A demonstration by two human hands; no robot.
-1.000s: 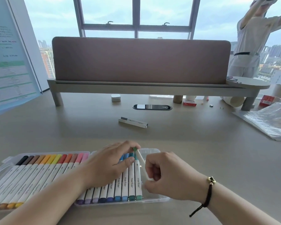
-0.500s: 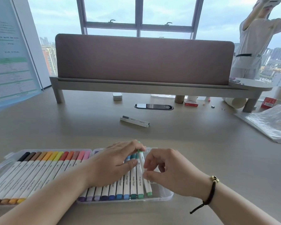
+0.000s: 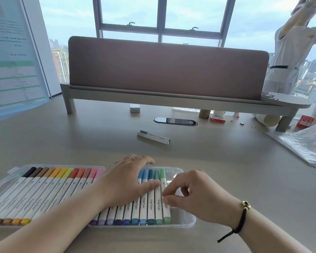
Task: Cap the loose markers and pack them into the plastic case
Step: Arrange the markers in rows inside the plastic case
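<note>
On my left, the plastic case (image 3: pixel 0 181) holds a full row of warm colours. My left hand (image 3: pixel 125 181) lies flat and open on the blue markers, pressing them down. Just right of it, the green marker (image 3: pixel 165 196) lies at the row's end, pointing away from me. My right hand (image 3: pixel 193 194) seems to pinch it. There is empty room in the case beside it. Two grey markers (image 3: pixel 153 137) lie far ahead on the tabletop (image 3: pixel 226 170), lying sideways, nearer my right hand.

desk (image 3: pixel 226 170) | brown divider panel (image 3: pixel 168 68) | window (image 3: pixel 161 15) | poster (image 3: pixel 11 57) | standing person (image 3: pixel 288 57)
</note>
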